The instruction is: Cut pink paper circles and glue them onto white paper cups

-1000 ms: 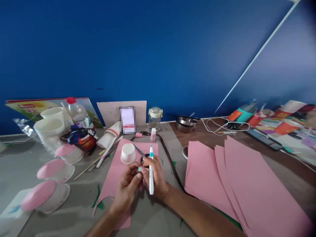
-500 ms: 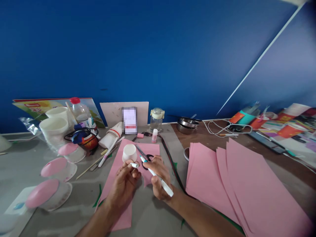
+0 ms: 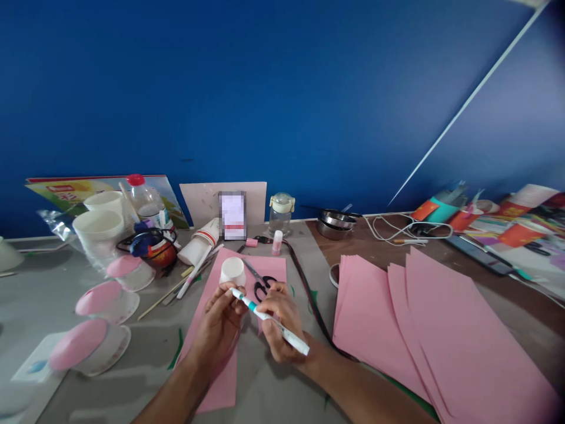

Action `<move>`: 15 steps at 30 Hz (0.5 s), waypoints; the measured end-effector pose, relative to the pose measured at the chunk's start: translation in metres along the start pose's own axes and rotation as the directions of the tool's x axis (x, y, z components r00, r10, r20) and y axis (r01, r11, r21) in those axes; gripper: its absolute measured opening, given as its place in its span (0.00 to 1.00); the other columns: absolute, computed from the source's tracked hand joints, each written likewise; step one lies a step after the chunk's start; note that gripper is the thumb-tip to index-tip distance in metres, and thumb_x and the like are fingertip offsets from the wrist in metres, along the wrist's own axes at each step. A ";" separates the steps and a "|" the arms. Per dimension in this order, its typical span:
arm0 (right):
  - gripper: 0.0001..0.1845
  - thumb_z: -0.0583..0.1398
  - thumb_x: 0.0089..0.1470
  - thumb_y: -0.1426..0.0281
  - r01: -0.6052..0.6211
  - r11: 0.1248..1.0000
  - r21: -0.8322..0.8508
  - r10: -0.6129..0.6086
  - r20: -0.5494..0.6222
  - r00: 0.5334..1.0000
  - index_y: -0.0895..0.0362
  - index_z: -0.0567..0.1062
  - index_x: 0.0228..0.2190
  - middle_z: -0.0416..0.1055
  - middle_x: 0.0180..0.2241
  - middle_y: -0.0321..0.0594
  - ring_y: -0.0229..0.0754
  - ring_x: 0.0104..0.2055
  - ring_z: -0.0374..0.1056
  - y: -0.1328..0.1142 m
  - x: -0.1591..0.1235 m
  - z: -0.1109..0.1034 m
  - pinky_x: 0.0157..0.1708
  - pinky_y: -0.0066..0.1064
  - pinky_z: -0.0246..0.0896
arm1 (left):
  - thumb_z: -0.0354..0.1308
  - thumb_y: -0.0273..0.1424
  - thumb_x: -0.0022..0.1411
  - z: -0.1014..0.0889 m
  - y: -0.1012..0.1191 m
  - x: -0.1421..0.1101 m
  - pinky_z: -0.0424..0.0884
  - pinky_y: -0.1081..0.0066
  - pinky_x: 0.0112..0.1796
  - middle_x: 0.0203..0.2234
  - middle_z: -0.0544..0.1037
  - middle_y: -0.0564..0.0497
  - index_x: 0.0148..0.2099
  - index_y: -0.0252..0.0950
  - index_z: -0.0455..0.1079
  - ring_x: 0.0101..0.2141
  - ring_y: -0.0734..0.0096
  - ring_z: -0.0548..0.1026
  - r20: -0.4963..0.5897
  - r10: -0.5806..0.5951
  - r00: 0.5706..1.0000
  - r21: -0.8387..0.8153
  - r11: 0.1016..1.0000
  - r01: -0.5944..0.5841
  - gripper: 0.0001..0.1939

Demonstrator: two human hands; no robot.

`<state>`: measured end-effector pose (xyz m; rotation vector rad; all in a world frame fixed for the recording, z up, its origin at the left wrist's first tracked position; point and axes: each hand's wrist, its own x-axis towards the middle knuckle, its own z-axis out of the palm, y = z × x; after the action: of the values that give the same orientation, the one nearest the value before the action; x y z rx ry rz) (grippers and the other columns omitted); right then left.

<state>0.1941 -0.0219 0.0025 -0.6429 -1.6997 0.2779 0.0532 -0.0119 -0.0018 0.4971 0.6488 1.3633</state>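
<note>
A white marker [image 3: 285, 334] with a teal band lies in the grip of my right hand [image 3: 282, 321]. Its tip end points up and left, meeting the white marker cap [image 3: 237, 293] pinched in the fingers of my left hand [image 3: 223, 318]. Whether the tip is inside the cap is hard to tell. Just beyond my left fingers a white paper cup [image 3: 232, 271] stands on a pink paper sheet [image 3: 220, 388]. Scissors with black handles [image 3: 263, 285] lie on the same sheet beside the cup, near my right hand.
Three pink-topped cups [image 3: 103, 298] stand at left, before stacked white cups [image 3: 99, 227]. A phone [image 3: 232, 217] leans at the back near a glass jar [image 3: 281, 213] and a glue stick [image 3: 276, 242]. Pink paper sheets [image 3: 463, 330] fill the right. A dark strap [image 3: 304, 285] runs between.
My right hand has brought the marker's tip end against the cap in my left hand; before, they were apart. More of the scissors' handles shows now.
</note>
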 end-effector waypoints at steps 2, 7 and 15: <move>0.08 0.48 0.58 0.67 -0.011 1.000 -0.003 0.011 0.016 1.000 0.54 0.65 0.33 0.62 0.22 0.31 0.37 0.22 0.58 0.000 0.001 -0.001 0.39 0.40 0.55 | 0.63 0.27 0.55 0.001 0.000 -0.001 0.68 0.82 0.27 0.29 0.74 0.52 0.35 0.34 0.72 0.25 0.82 0.67 0.010 -0.008 1.000 0.017 1.000 0.008 0.04; 0.05 0.50 0.53 0.70 -0.024 0.999 -0.046 0.026 0.035 0.999 0.54 0.65 0.32 0.63 0.21 0.32 0.38 0.22 0.59 0.002 -0.001 0.001 0.38 0.39 0.55 | 0.63 0.30 0.56 0.003 -0.002 -0.005 0.68 0.78 0.30 0.29 0.74 0.53 0.35 0.36 0.71 0.26 0.79 0.69 0.042 0.004 0.999 0.121 0.993 -0.009 0.05; 0.08 0.50 0.51 0.72 -0.021 0.991 -0.136 0.023 0.013 1.000 0.54 0.65 0.35 0.67 0.24 0.34 0.39 0.25 0.63 0.008 -0.007 0.007 0.41 0.39 0.57 | 0.63 0.33 0.56 -0.004 -0.015 -0.016 0.70 0.71 0.36 0.33 0.75 0.52 0.52 0.42 0.67 0.33 0.70 0.74 -0.050 0.097 0.994 0.350 0.934 -0.073 0.21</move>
<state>0.1904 -0.0181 -0.0093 -0.7615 -1.7365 0.1838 0.0599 -0.0296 -0.0125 0.7734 0.9408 1.3555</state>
